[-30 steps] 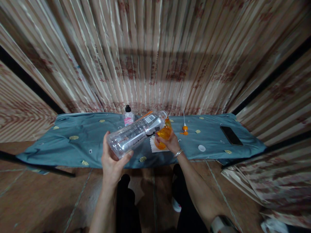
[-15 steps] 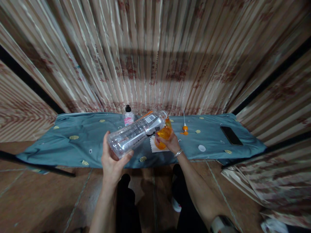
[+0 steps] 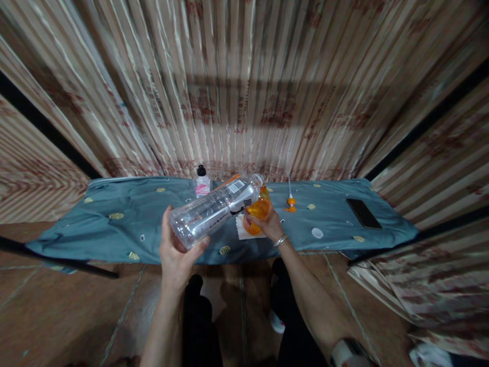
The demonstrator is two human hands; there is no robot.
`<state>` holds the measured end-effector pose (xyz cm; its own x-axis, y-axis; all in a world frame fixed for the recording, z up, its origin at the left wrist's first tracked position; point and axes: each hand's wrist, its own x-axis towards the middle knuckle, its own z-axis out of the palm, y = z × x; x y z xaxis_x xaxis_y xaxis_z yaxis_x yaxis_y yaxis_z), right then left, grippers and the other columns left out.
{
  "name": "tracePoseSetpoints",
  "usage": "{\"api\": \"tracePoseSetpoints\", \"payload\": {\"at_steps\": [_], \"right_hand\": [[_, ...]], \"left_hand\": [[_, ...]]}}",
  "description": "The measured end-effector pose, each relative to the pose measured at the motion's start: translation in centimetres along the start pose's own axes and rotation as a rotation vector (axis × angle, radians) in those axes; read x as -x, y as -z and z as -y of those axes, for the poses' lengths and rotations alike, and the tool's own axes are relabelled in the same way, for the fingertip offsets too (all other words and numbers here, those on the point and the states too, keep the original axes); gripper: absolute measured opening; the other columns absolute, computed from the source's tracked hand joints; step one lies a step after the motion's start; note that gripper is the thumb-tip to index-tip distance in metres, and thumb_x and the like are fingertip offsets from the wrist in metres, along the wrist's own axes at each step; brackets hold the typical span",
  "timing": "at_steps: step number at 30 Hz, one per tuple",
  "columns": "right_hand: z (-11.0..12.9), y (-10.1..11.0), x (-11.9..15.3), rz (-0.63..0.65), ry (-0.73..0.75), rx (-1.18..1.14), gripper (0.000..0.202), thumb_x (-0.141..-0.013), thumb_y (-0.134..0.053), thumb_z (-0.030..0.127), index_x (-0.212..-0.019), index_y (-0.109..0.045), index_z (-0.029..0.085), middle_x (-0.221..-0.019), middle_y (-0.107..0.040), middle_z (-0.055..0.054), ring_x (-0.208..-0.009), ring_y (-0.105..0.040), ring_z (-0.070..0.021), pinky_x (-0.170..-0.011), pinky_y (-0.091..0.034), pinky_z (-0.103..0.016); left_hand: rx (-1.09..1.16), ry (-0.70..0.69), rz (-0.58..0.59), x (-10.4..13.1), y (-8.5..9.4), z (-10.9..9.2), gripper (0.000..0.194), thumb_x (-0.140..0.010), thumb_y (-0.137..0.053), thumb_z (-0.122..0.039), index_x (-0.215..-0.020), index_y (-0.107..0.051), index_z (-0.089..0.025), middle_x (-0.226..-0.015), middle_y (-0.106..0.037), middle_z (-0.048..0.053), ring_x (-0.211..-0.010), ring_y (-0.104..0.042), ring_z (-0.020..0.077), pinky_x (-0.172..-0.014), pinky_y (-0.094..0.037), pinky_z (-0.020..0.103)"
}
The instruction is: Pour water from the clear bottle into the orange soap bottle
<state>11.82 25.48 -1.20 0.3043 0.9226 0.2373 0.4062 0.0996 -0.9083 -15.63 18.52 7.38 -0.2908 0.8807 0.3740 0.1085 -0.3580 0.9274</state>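
A large clear plastic bottle (image 3: 214, 209) with a printed label lies tilted in the air, its neck toward the upper right. My left hand (image 3: 179, 255) is closed round its base end. My right hand (image 3: 267, 223) grips an orange see-through bottle (image 3: 256, 216) above a white tissue (image 3: 242, 233). The clear bottle's mouth is at the orange bottle's top; whether they touch I cannot tell. An orange pump head (image 3: 291, 202) with a pale tube lies to the right on the cloth.
A small bottle (image 3: 202, 184) with a black cap and pink label stands at the back. On the right of the blue-green patterned cloth (image 3: 145, 224) lies a black phone (image 3: 363, 213). Dark poles and striped curtains (image 3: 237, 76) surround the surface.
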Motion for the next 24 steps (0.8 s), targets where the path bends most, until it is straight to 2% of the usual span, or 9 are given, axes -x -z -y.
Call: {"api": "tracePoseSetpoints", "payload": {"at_steps": [12, 17, 24], "right_hand": [[0.06, -0.09, 0.03, -0.007, 0.017, -0.003, 0.064, -0.065, -0.088, 0.05, -0.118, -0.059, 0.028, -0.109, -0.08, -0.004, -0.102, -0.077, -0.0316, -0.095, -0.064, -0.051], [-0.08, -0.19, 0.0, -0.003, 0.003, 0.016, 0.063, -0.065, -0.086, 0.048, -0.118, -0.059, 0.028, -0.109, -0.08, -0.004, -0.107, -0.077, -0.0323, -0.096, -0.064, -0.05], [0.18, 0.01, 0.04, 0.006, -0.017, -0.01, 0.064, -0.064, -0.087, 0.048, -0.118, -0.058, 0.03, -0.112, -0.08, -0.004, -0.11, -0.077, -0.033, -0.1, -0.064, -0.053]], "left_hand": [[0.034, 0.018, -0.019, 0.01, -0.1, 0.26, 0.122, -0.052, -0.1, -0.055, -0.155, -0.05, -0.014, -0.134, -0.071, 0.017, -0.112, -0.075, 0.0314, -0.096, -0.063, 0.041], [0.034, 0.032, -0.015, -0.01, -0.08, 0.13, 0.123, -0.051, -0.1, -0.053, -0.155, -0.049, -0.013, -0.133, -0.072, 0.018, -0.111, -0.076, 0.031, -0.097, -0.063, 0.041], [0.028, 0.017, -0.02, -0.07, -0.22, -0.12, 0.123, -0.051, -0.1, -0.057, -0.154, -0.05, -0.012, -0.129, -0.074, 0.018, -0.107, -0.077, 0.0313, -0.092, -0.065, 0.041]]}}
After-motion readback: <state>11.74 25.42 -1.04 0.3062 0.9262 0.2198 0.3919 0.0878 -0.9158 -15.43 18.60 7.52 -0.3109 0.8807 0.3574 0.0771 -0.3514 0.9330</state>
